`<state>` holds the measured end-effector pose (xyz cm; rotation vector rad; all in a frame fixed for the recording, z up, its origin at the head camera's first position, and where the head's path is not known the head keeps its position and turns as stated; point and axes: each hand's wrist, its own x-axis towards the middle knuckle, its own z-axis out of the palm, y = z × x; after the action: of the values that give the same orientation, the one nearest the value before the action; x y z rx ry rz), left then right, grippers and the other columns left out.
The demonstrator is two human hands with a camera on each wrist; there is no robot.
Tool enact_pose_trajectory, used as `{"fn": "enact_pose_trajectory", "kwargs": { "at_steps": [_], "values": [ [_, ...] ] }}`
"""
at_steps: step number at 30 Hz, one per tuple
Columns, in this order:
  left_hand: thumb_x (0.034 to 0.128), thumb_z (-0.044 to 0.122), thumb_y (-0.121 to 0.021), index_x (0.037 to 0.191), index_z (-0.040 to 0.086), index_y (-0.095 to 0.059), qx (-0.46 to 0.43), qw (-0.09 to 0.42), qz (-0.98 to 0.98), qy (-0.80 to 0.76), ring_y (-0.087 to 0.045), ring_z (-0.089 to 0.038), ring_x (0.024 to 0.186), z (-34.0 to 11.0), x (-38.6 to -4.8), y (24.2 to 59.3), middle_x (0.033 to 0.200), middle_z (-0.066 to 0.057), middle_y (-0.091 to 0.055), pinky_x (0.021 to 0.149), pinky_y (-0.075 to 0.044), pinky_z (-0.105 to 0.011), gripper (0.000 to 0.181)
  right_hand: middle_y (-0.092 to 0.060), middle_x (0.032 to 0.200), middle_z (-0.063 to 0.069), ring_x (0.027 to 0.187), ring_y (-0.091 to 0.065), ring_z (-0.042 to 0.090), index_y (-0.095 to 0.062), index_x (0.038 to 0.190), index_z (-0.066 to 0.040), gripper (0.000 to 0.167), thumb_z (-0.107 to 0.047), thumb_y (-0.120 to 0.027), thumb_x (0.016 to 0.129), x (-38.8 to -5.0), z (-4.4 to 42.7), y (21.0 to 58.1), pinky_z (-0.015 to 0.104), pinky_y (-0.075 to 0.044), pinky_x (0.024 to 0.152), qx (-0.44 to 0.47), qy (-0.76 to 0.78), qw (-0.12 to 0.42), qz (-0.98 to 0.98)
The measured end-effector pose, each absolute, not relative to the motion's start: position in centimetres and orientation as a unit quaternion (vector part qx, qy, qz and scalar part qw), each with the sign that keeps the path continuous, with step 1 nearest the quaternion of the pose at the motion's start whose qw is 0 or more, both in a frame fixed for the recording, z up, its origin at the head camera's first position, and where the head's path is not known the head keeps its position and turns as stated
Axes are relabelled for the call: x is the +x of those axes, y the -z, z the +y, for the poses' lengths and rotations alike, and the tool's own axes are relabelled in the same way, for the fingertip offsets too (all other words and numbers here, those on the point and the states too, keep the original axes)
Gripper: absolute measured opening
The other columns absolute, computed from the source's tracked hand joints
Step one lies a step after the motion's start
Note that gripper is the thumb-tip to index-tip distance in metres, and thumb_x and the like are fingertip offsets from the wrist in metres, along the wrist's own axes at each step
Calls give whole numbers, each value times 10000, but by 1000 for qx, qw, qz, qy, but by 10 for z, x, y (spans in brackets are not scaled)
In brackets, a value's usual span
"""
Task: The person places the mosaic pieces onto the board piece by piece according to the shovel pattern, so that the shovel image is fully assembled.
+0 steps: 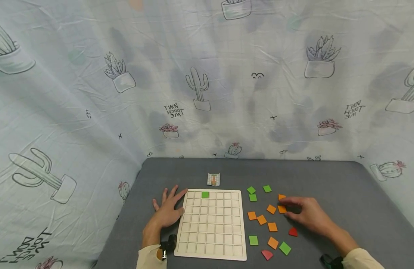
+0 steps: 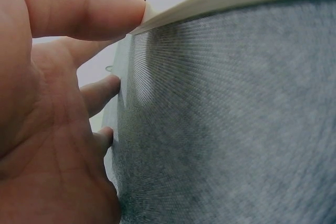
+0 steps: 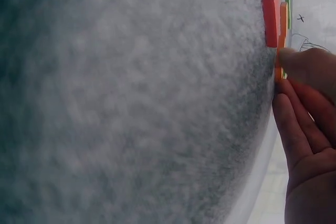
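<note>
On the left, the left hand [image 1: 167,212] has its fingers spread apart and touches the edge of a wooden board [image 1: 210,227]. The board has little square slots: a green tile [image 1: 205,194] sits in the top row, third from the left, and the others look bare. A picture card [image 1: 213,179] lies just past it. Next come loose tiles [image 1: 272,226] on the gray bench [image 1: 260,172]. Farthest right, the right hand [image 1: 310,213] has its grip around an orange tile [image 1: 282,209] on the bench; I can't tell if thumb and finger squeeze it. This seems to be the picking-up step, so the next move probably needs a snug pinch and lift.
</note>
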<state>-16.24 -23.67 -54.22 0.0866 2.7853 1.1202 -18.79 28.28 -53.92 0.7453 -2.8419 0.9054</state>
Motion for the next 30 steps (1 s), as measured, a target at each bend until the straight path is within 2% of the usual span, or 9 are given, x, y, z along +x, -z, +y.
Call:
{"fn": "enact_pose_trajectory", "kwargs": {
  "at_steps": [7, 18, 30],
  "values": [
    [1006, 58, -656, 1674, 204, -492, 26, 67, 924, -377, 74, -554, 1676, -236, -162, 541, 1828, -209, -178, 1177, 266, -843, 703, -839, 1165, -34, 1086, -796, 173, -842, 1228, -195, 429, -34, -919, 837, -186, 282, 539, 424, -677, 879, 245, -275, 54, -928],
    [994, 50, -659, 1667, 188, -502, 24, 64, 924, -377, 63, -555, 1676, -236, -161, 541, 1824, -210, -191, 1177, 260, -846, 704, -837, 1062, -86, 977, -764, -3, -853, 1127, -191, 394, 14, -929, 799, -176, 281, 532, 300, -679, 791, 240, -297, 107, -918],
    [992, 53, -657, 1666, 189, -504, 29, 57, 924, -376, 62, -561, 1675, -236, -161, 546, 1823, -214, -192, 1175, 252, -854, 704, -848, 1098, -58, 1001, -779, 11, -854, 1165, -160, 414, 7, -941, 796, -155, 252, 502, 342, -695, 806, 243, -338, 136, -899]
  ]
}}
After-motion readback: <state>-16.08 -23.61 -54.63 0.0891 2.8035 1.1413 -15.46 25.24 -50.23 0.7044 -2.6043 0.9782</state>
